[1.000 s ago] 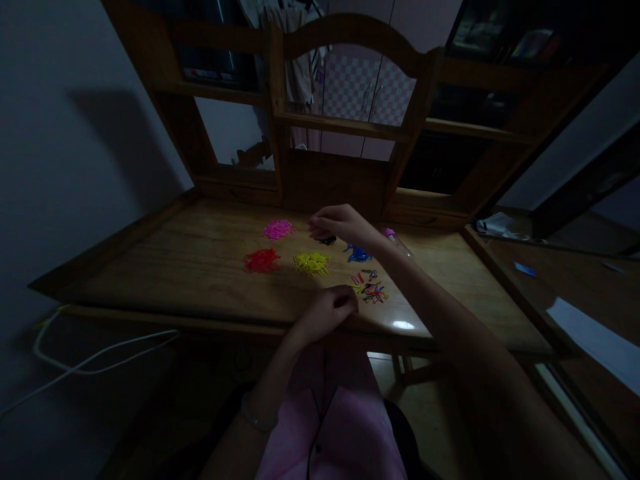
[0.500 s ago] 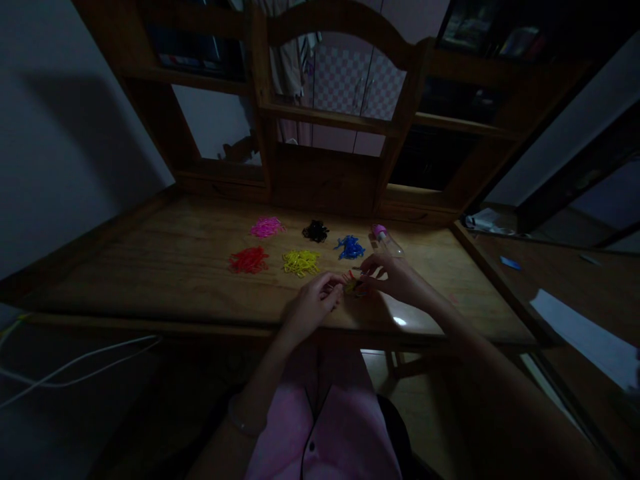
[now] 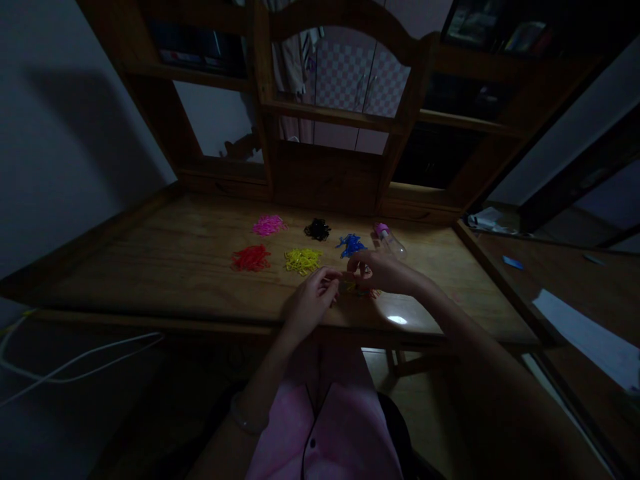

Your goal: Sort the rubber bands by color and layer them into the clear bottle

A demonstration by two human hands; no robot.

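Note:
On the wooden desk [image 3: 180, 267] lie small sorted heaps of thin strands: pink [image 3: 269, 225], black [image 3: 317, 230], blue [image 3: 351, 245], red [image 3: 251, 258] and yellow [image 3: 303, 261]. A mixed-colour heap [image 3: 361, 289] lies near the front edge, mostly hidden under my hands. My left hand [image 3: 311, 301] is curled, fingertips pinched at that heap's left side. My right hand [image 3: 381, 271] rests over the heap, fingers bent and pinched toward the left hand. What the fingertips hold is too small and dark to make out.
A small clear bottle with a pink cap [image 3: 389, 239] lies right of the blue heap. A wooden hutch [image 3: 330, 167] rises at the desk's back. White cables [image 3: 75, 363] hang at the left. Papers [image 3: 585, 330] lie on a surface to the right.
My right hand came back from the black heap at the rear to the mixed heap at the front, meeting my left hand there. The left hand shifted slightly up toward it.

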